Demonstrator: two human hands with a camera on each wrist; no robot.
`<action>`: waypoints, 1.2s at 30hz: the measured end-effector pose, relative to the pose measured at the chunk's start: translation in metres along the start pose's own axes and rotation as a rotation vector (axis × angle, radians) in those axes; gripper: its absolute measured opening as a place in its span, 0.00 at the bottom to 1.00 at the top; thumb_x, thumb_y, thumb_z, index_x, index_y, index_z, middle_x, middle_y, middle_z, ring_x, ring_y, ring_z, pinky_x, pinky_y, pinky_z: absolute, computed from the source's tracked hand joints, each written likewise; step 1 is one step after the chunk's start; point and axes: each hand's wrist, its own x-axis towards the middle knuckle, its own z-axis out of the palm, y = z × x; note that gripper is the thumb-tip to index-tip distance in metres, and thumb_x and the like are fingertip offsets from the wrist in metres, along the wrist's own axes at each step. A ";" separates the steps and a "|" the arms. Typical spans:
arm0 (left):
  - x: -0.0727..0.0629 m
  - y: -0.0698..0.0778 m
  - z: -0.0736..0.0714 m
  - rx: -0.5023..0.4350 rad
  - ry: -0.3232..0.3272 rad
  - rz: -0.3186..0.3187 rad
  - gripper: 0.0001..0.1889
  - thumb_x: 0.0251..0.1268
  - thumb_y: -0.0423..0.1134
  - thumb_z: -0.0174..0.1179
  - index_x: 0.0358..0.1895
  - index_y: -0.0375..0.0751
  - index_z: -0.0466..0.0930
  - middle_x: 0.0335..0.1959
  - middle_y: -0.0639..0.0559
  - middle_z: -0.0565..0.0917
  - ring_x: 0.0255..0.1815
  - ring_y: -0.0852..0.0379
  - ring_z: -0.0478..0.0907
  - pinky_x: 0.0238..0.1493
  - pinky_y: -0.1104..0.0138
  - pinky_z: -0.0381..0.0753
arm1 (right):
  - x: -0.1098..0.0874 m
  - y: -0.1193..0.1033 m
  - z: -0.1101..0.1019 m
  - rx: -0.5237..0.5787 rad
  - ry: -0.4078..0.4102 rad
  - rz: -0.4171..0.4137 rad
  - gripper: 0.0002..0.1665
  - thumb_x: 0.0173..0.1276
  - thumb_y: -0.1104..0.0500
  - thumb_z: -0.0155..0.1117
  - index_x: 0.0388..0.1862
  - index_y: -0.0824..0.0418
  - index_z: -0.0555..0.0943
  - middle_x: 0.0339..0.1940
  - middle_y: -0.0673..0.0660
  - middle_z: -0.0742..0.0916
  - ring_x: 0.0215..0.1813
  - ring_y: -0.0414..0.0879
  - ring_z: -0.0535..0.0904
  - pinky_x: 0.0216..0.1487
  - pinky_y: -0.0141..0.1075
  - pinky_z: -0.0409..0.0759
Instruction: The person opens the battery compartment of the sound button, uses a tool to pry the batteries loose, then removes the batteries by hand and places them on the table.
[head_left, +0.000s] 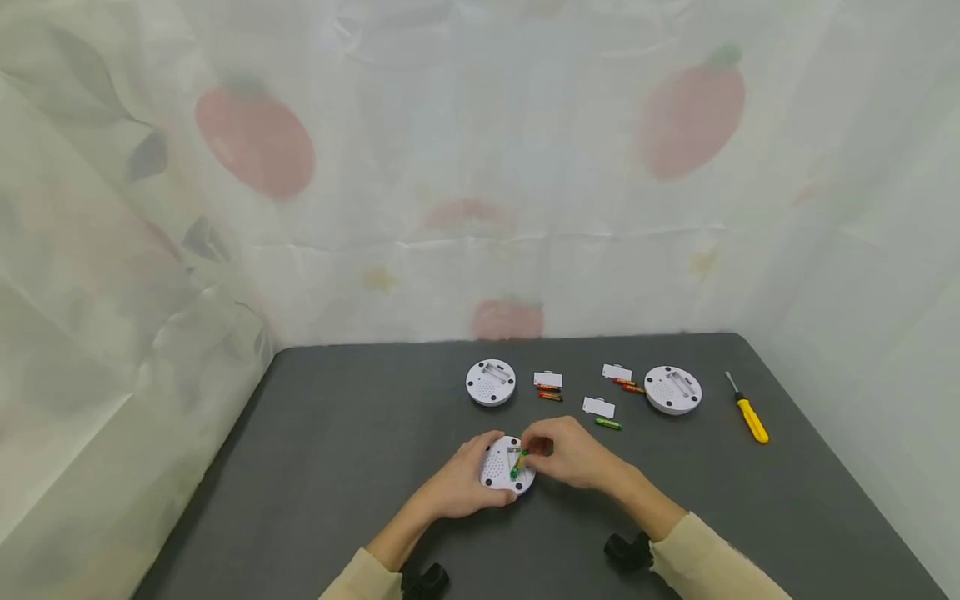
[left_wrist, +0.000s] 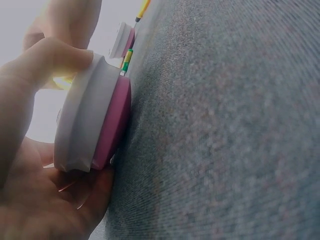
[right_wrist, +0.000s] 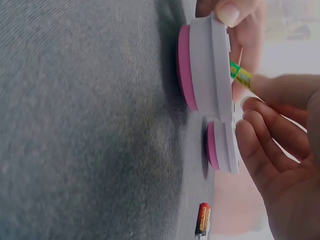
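A round white device with a pink underside (right_wrist: 207,65) is gripped by its rim in my left hand (head_left: 459,482), thumb on the near side and fingers on the far side. Its back, with a battery compartment and dark feet, faces up. Between thumb and finger my right hand (head_left: 573,452) pinches a green-and-yellow battery (right_wrist: 242,76). That battery slants at the compartment, one end down at the device; whether it is seated cannot be told. A second green battery (head_left: 608,423) lies on the table beside a white battery cover (head_left: 598,407).
Two more white devices, one left (head_left: 491,382) and one right (head_left: 673,390), lie compartment-up farther back. Near them are other covers (head_left: 548,379) and several red-orange batteries (head_left: 551,397). A yellow-handled screwdriver (head_left: 752,421) lies at the right on the grey table (head_left: 337,433). Printed curtains surround it.
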 end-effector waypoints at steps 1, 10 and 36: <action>0.000 0.000 0.000 0.000 0.002 0.000 0.49 0.51 0.56 0.73 0.75 0.40 0.63 0.69 0.47 0.71 0.59 0.52 0.69 0.56 0.55 0.71 | 0.000 0.001 -0.001 0.001 0.004 -0.004 0.07 0.63 0.64 0.75 0.37 0.56 0.85 0.31 0.42 0.84 0.34 0.34 0.78 0.38 0.33 0.79; -0.001 0.002 -0.002 0.011 0.013 0.011 0.48 0.51 0.55 0.73 0.75 0.39 0.64 0.69 0.46 0.71 0.61 0.50 0.69 0.58 0.53 0.71 | -0.006 0.004 -0.002 0.017 0.028 0.077 0.04 0.65 0.60 0.74 0.34 0.53 0.86 0.30 0.40 0.83 0.34 0.35 0.77 0.38 0.33 0.78; -0.002 0.002 0.001 0.011 0.032 0.016 0.48 0.49 0.53 0.74 0.74 0.38 0.64 0.68 0.47 0.72 0.63 0.48 0.69 0.60 0.51 0.70 | -0.052 0.035 -0.035 0.063 0.224 0.249 0.03 0.66 0.59 0.74 0.35 0.57 0.88 0.30 0.45 0.86 0.31 0.37 0.81 0.34 0.34 0.80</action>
